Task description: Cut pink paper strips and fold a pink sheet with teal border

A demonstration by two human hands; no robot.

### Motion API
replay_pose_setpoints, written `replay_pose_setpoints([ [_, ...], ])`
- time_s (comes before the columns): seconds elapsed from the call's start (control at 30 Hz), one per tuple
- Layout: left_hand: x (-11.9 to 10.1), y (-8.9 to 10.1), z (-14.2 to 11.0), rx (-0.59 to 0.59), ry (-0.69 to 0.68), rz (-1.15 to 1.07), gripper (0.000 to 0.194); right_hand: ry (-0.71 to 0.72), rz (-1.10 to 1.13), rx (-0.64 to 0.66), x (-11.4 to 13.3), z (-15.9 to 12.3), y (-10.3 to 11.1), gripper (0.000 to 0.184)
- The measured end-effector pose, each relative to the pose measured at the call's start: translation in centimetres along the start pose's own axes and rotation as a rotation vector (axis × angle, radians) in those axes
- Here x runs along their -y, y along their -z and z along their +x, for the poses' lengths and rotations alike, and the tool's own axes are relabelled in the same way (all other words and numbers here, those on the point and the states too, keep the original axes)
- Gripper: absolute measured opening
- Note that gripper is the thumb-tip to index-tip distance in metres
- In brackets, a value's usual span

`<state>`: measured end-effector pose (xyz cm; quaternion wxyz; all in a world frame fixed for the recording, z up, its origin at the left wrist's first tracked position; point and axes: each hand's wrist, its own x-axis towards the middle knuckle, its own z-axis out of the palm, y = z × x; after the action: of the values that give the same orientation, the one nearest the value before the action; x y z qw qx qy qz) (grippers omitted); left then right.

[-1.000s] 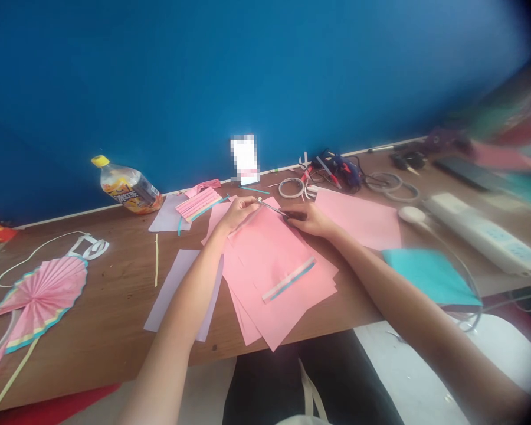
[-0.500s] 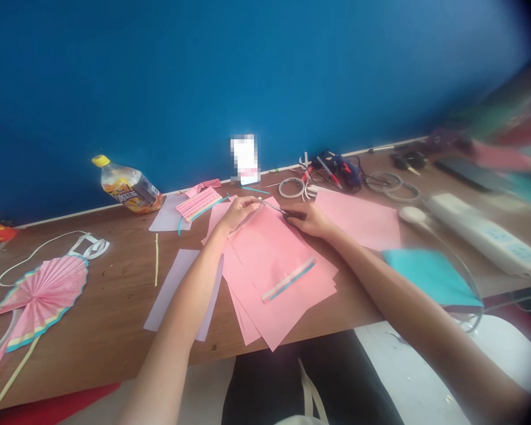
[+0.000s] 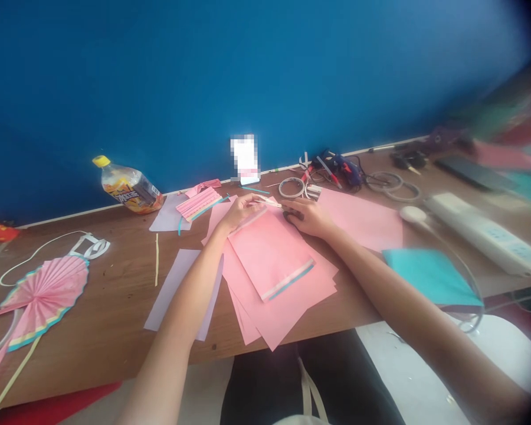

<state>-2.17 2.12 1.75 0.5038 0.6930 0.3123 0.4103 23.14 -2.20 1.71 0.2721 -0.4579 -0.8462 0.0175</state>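
Pink sheet (image 3: 272, 251), fingers (image 3: 249, 200) at edge; bottle label (image 3: 127, 190) (illegible).

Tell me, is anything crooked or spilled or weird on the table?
The pink sheets lie crooked, their corners poking out in different directions. The bottle looks tilted too, though the wide view may be bending it. I see no spill.

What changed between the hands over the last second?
The thin metal blade no longer shows clearly; a pale strip now shows, running from the left hand toward the right hand. Both hands barely moved. The striped-edge pink sheet, pink fan and bottle stayed put.
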Motion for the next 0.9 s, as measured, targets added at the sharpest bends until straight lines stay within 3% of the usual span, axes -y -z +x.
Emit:
replay_pose_setpoints([
  [0.33, 0.65, -0.33, 0.41, -0.117, -0.001, 0.154, 0.034, 0.109, -0.200, 0.036, 0.31, 0.35, -0.13, 0.039],
  [0.9, 1.01, -0.21, 0.54, -0.092, 0.033, 0.150, 0.028, 0.122, -0.231, 0.008, 0.64, 0.58, 0.43, 0.044],
])
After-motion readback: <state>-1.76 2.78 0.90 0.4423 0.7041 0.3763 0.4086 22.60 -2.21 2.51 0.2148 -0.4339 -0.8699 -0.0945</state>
